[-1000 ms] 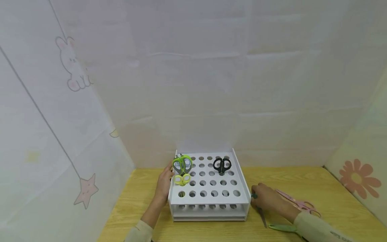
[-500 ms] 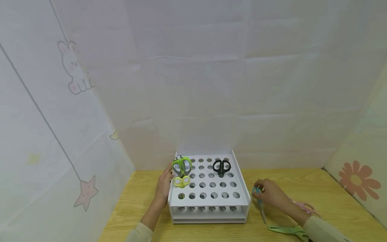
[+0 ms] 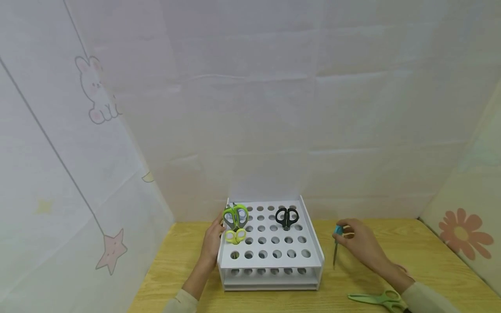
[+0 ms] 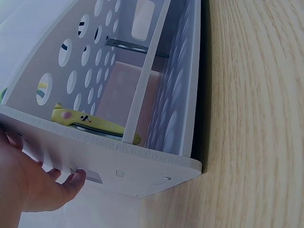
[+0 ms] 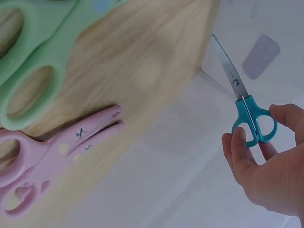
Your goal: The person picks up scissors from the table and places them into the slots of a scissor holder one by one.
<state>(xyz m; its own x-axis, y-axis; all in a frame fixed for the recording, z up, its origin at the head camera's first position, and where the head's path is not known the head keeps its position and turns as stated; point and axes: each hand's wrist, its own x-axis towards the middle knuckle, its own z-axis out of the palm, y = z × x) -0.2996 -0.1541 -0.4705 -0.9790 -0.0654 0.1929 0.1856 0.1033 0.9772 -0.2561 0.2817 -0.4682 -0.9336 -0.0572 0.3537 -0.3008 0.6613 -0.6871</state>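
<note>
My right hand [image 3: 362, 245] pinches a small pair of scissors [image 3: 337, 243] by its teal handles, to the right of the rack. Its closed blades hang nearly straight down above the table. The right wrist view shows thumb and fingers at the finger loops of the teal scissors [image 5: 247, 107]. My left hand [image 3: 212, 238] rests on the left side wall of a white rack [image 3: 270, 260] with rows of round holes. Green-and-grey scissors [image 3: 236, 228], small yellow scissors [image 3: 235, 236] and black scissors [image 3: 287, 220] stand in its holes, handles up.
Light green scissors [image 3: 368, 298] lie on the wooden table [image 3: 250, 302] at the front right. Pink scissors [image 5: 61, 152] lie close to them, mostly hidden behind my right arm in the head view. A pale cloth wall [image 3: 270, 130] rises behind the rack.
My right hand has lifted the teal scissors off the table beside the rack and turned them blades down. My left hand stays at the rack's side.
</note>
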